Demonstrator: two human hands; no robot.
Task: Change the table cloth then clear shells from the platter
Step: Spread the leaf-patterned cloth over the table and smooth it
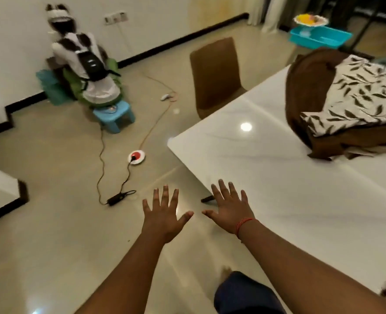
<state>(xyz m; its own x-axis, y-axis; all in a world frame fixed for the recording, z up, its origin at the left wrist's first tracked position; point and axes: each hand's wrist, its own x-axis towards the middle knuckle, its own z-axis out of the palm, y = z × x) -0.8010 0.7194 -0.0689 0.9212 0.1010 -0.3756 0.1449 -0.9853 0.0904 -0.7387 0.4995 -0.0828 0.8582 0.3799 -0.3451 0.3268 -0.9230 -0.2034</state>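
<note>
Both hands hovered open, palms down, at the near corner of a glossy white table (pixel 278 177).

The left hand (pixel 162 216) and right hand (pixel 229 208) had fingers spread and straight, holding nothing. Well beyond the fingertips, far right on the table, lay a crumpled brown cloth (pixel 305 91) bundled with a white leaf-print cloth (pixel 364 96). Farther off stood a pedestal platter (pixel 311 20).

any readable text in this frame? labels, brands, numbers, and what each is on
No text can be read in this frame.
Black backpack on the seated person: a small white mark, too blurred to read.
Wall socket plate: no legible marking.
Red and white round socket on the floor: no legible marking.
Leaf-print cloth on the white table: pattern only, no words.
Left hand and right hand: open, holding nothing with writing.
</note>
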